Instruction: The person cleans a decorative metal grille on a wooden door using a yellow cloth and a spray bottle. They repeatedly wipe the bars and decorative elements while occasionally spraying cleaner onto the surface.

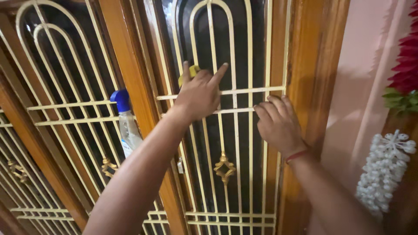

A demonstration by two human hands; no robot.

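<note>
A head-worn camera looked at a wooden-framed window (305,65) fitted with a cream metal grille (235,91) over dark glass (198,35). The left hand (200,93) was raised against the grille, its fingers (219,72) clenched around a small yellow cloth (190,72) and pressing it to the glass between two upright bars, while the forefinger stretched out straight along a bar. Only a corner of the cloth peeped out above the knuckles.

The right hand (278,124) lay just to the right of and slightly below the left one, flat on the grille near the window's right frame. Its fingers were released and held nothing, their tips touching the lower of two crossbars. A red thread bracelet (297,156) circled that wrist.

To the left of the left hand's fingers, beyond the wooden post, a clear spray bottle (129,130) with a blue cap (120,100) stood tucked behind the bars of the neighbouring panel. Below both hands a brass ornament (224,167) sat on a bar. Well to the right of the right hand's fingers hung a white bead garland (385,167) and red flowers (407,56) against a pink wall (361,87).
</note>
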